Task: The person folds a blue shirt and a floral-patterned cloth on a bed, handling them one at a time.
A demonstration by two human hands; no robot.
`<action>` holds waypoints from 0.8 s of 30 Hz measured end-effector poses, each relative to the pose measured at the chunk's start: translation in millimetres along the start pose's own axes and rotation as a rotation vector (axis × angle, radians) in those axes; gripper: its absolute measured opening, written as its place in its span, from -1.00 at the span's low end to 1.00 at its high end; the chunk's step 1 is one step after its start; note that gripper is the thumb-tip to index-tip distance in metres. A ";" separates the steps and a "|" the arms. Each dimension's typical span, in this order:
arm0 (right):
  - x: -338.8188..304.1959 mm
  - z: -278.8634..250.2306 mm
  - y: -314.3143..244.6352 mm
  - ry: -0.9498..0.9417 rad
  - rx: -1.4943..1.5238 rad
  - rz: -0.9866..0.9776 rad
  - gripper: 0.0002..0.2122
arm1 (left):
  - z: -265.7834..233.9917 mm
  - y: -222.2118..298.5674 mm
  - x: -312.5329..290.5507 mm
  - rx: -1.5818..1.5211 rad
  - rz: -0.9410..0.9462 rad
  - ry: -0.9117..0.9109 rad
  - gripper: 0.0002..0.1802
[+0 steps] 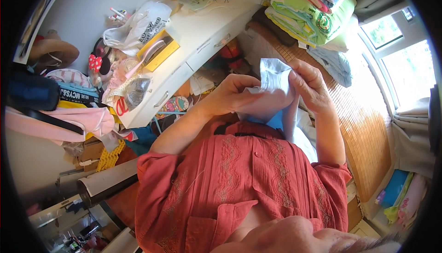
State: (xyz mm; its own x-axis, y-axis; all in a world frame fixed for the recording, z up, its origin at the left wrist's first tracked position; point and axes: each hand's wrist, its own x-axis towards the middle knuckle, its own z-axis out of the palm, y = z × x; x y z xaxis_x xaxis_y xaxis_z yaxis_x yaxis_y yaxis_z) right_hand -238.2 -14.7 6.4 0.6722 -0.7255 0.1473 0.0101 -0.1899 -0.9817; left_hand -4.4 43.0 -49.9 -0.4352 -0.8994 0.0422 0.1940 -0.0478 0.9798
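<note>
A piece of pale white cloth (277, 75) is held up in front of my body, its upper edge standing folded between my hands. My left hand (235, 94) pinches its left side, with the fingers curled and the thumb against the fabric. On the other side, my right hand (309, 86) grips the right edge between thumb and fingers. The lower part of the cloth hangs toward my lap, where its folds are partly hidden by my shirt and hands. Just below it, something blue (276, 120) shows.
To the left stands a white desk (184, 52) with drawers, bearing a yellow box (171, 46), a plastic bag (138, 29) and red-handled scissors (121, 107). A woven mat (359, 133) covers a bed at right, with folded bedding (308, 16) stacked at its far end. A window (396, 46) lies beyond.
</note>
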 end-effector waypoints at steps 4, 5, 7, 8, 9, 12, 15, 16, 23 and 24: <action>-0.3 -2.0 3.0 -0.063 0.217 0.136 -0.60 | -0.4 -1.4 -1.6 -0.134 0.008 0.063 -0.79; 0.8 -2.6 3.7 -0.081 0.208 0.164 -0.57 | -1.4 -0.8 -2.0 -0.121 0.014 0.072 -0.80; 4.0 -3.6 3.6 -0.082 0.291 0.232 -0.55 | -4.3 0.8 -3.0 -0.100 0.037 0.100 -0.80; 6.3 -4.2 2.5 -0.064 0.304 0.253 -0.56 | -6.5 1.4 -3.1 -0.088 0.033 0.098 -0.81; 8.6 -4.0 1.4 -0.054 0.316 0.275 -0.57 | -8.2 1.1 -3.6 -0.080 0.040 0.105 -0.81; 16.3 -1.8 -7.2 0.037 0.317 0.281 -0.69 | -13.8 -4.1 -2.4 -0.009 0.019 0.126 -0.80; 24.7 0.1 -23.4 0.121 0.126 0.233 -0.82 | -17.7 -17.3 2.6 -0.040 0.000 0.110 -0.67; 27.8 1.8 -28.7 0.092 -0.056 0.123 -0.83 | -18.2 -23.0 5.3 -0.083 0.013 0.092 -0.60; 42.0 13.1 -50.6 -0.107 -0.526 -0.186 -0.73 | -9.0 -52.5 15.6 -0.362 -0.076 0.030 -0.52; 43.2 13.1 -51.8 -0.116 -0.498 -0.173 -0.72 | -7.6 -52.8 15.0 -0.393 -0.060 0.003 -0.52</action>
State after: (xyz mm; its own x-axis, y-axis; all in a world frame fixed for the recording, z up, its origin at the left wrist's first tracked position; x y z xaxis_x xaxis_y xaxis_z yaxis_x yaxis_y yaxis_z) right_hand -200.0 -27.5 62.0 0.7697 -0.5832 0.2596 -0.2051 -0.6110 -0.7646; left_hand -14.6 28.7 -102.5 -0.4538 -0.8910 -0.0137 0.4900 -0.2623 0.8313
